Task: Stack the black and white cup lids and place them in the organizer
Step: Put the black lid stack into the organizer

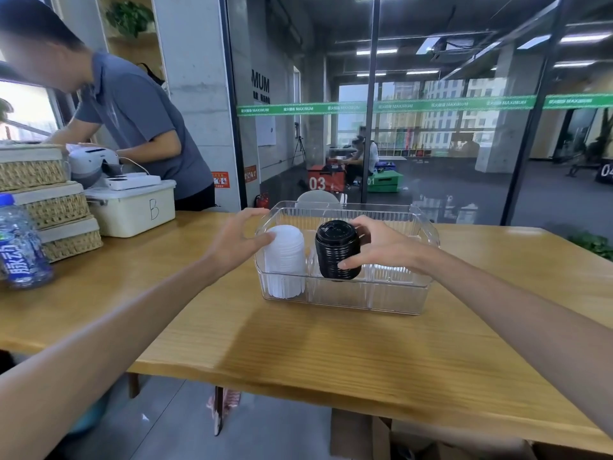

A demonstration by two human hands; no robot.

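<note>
A clear plastic organizer (394,302) stands on the wooden table (298,353). A stack of white lids (287,263) stands in its left compartment. My left hand (237,242) is at the organizer's left rim, thumb touching the white stack near its top, fingers spread. A stack of black lids (336,249) is in the middle compartment, tilted slightly. My right hand (381,247) grips the black stack from the right, thumb low on its front and fingers behind its top.
A blue-labelled water bottle (21,247) stands at the table's left edge. Wicker baskets (49,207) and a white box marked B (132,210) sit at the back left, where a person in a grey shirt (139,121) leans. A glass wall is behind the table.
</note>
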